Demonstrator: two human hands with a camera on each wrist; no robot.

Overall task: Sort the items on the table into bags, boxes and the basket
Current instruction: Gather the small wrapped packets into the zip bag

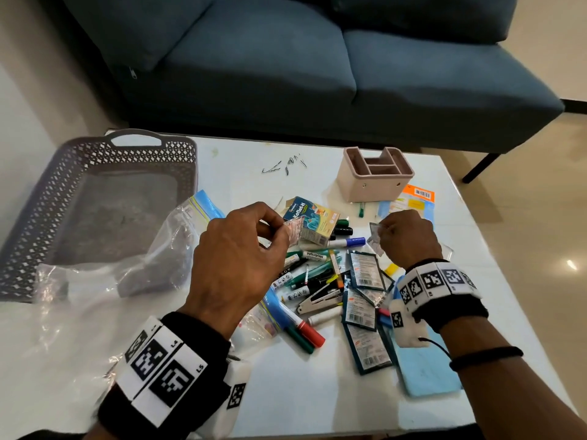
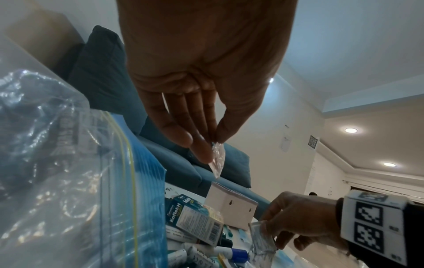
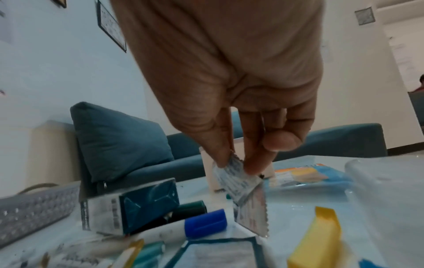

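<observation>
Left hand (image 1: 235,249) pinches a small crinkled silver sachet (image 1: 293,230) above the bench (image 1: 317,392). Right hand (image 1: 408,239) pinches another silver packet (image 1: 374,239), serrated edge, above the pile. Below: pens (image 1: 313,274), teal sachets (image 1: 365,300), a box (image 1: 313,223). Left: clear bag (image 1: 152,258), grey basket (image 1: 95,201). Far: pink organiser (image 1: 374,176).

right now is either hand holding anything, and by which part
Both. The left hand pinches a small sachet by its top edge; the right hand pinches another sachet by its upper corner.
</observation>
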